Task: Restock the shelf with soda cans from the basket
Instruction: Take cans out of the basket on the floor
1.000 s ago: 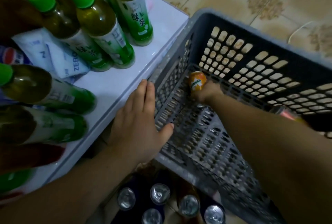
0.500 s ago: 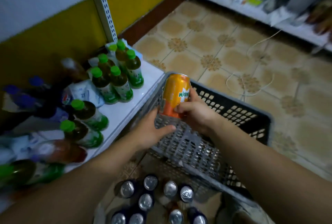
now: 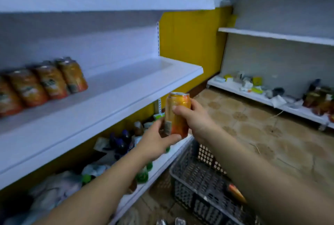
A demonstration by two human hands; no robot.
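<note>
I hold an orange soda can (image 3: 178, 109) upright in front of the middle white shelf (image 3: 115, 98). My right hand (image 3: 194, 118) wraps its right side and my left hand (image 3: 157, 138) cups its lower left and base. Several orange cans (image 3: 52, 80) stand in a row at the shelf's left. The grey plastic basket (image 3: 197, 176) sits on the floor below my arms, with another orange can (image 3: 235, 193) lying inside, partly hidden by my right forearm.
The bottom shelf (image 3: 162, 163) holds green-capped bottles (image 3: 142, 174), dark bottles and packets. Can tops (image 3: 169, 222) show on the floor at the lower edge. A second shelf unit (image 3: 271, 96) with small items lines the right wall across the tiled floor (image 3: 262, 134).
My right hand lifted the can out of the basket and up to shelf height. My left hand left the basket rim and took the can's base. The view tilted up to the shelves.
</note>
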